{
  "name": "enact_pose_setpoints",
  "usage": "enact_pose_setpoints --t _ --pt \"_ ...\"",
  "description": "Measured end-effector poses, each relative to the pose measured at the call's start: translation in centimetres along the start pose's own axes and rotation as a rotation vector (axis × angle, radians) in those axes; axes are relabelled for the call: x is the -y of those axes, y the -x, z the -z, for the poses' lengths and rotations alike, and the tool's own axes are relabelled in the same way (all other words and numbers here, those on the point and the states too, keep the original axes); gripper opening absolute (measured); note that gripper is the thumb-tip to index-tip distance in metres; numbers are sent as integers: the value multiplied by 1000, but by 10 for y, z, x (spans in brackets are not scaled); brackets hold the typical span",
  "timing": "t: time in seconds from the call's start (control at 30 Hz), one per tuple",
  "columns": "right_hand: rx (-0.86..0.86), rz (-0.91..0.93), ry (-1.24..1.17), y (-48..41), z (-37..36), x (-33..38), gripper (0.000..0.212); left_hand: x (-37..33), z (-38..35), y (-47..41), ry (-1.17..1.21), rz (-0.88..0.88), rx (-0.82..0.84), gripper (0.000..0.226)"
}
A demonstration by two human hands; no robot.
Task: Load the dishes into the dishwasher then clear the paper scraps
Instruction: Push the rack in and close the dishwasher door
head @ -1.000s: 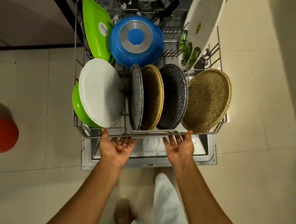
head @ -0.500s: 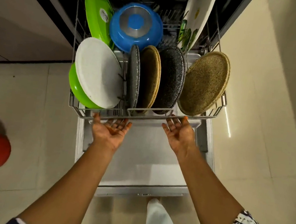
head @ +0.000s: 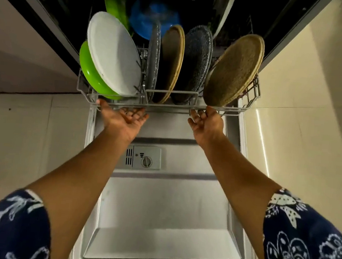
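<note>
Two open hands at the front rail of a loaded rack.

The left hand (head: pixel 125 118) and right hand (head: pixel 207 120) lie palm-up with straight fingers, gripping nothing, fingertips against the rack (head: pixel 168 104), whose back end sits in the dark tub while its front row stands over the lowered door (head: pixel 167 213). Six dishes stand on edge in front: one white plate (head: pixel 114 53), one green bowl (head: pixel 89 72), one grey plate (head: pixel 153 58), one dark speckled plate (head: pixel 196 62), a mid-row tan plate (head: pixel 172 62) and an end tan plate (head: pixel 233 70). Behind them are one blue pan (head: pixel 154 20), one green platter (head: pixel 115 3) and one pale platter (head: pixel 224 12). Loading looks finished, and the step in hand seems to be sliding the rack home. That likely calls for an even two-handed push, then lifting the door. No paper scraps show.
</note>
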State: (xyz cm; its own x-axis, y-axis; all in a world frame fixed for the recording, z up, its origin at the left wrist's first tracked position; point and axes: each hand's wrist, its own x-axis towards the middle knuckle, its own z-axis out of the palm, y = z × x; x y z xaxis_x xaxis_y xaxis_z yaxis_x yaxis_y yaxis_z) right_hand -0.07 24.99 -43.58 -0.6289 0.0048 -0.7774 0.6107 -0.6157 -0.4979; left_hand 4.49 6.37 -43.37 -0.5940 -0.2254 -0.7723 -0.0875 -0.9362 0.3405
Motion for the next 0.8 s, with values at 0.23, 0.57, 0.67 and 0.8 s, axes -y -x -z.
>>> enact_pose_setpoints --t 0.23,0.57,0.67,0.8 --pt "81 57 72 -42 -37 24 40 -20 -35 -48 -154 -85 103 91" --pt "90 125 167 -83 -79 56 29 -46 -76 -110 -247 -136 163 90" --pt "108 120 208 -89 -87 59 31 -47 -85 -119 -243 -142 156 87" --pt "136 98 271 -95 -87 58 35 -44 -92 -118 -302 -144 127 86"
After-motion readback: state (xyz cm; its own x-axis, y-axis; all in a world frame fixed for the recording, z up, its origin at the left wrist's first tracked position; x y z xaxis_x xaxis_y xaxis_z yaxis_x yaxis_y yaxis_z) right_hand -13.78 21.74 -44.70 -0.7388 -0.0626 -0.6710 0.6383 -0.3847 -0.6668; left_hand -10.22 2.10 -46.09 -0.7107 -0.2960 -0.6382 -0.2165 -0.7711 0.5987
